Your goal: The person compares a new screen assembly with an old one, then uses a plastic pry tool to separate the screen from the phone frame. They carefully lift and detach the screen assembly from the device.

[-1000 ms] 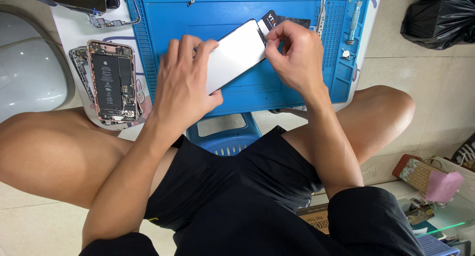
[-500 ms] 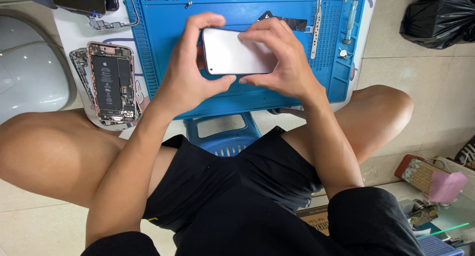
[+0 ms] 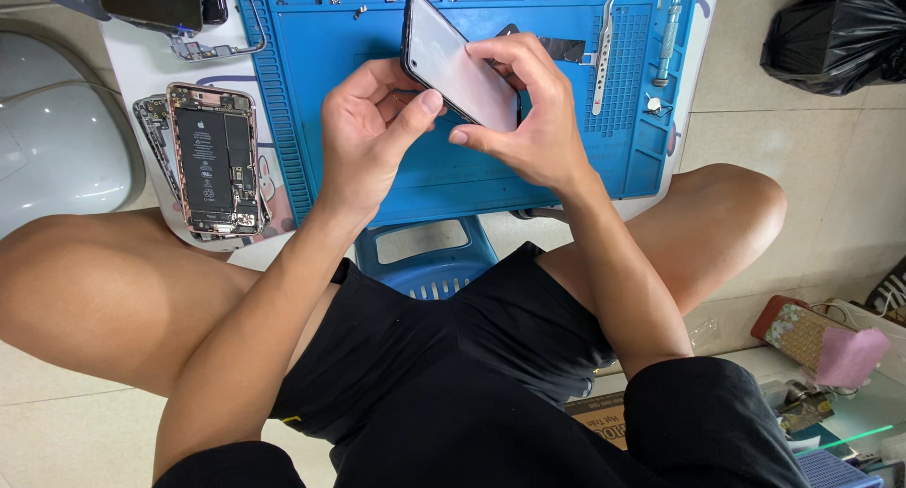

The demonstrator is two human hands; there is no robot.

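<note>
Seated over a low white counter with a blue work mat spread across it, knees wide, black shorts filling the lower view. Over to the far right on the tiled floor, a black plastic bag.

Held above the mat, tilted on a diagonal with its upper end toward the far edge: a phone screen panel, pale grey and glossy on the showing face, rimmed by a thin dark border, corners rounded. Lifted clear of the mat, not resting on it.

Left hand partly curled, thumb tip pressed at the panel's lower left edge, other fingers folded behind and under it. Right hand cupped round the panel's right side, index finger arched over the upper edge, thumb pointing left along the lower corner, so pinching the panel between thumb and fingers. Thumbs of both hands nearly meeting at the lower edge.

Left of the mat, flat on the counter: an opened phone body with black battery and circuitry exposed, rose-coloured frame. On the mat's right strip, well apart from the hands: metal tweezers, a slim screwdriver beside them. Just behind the right hand, a small black part on the mat.
</note>
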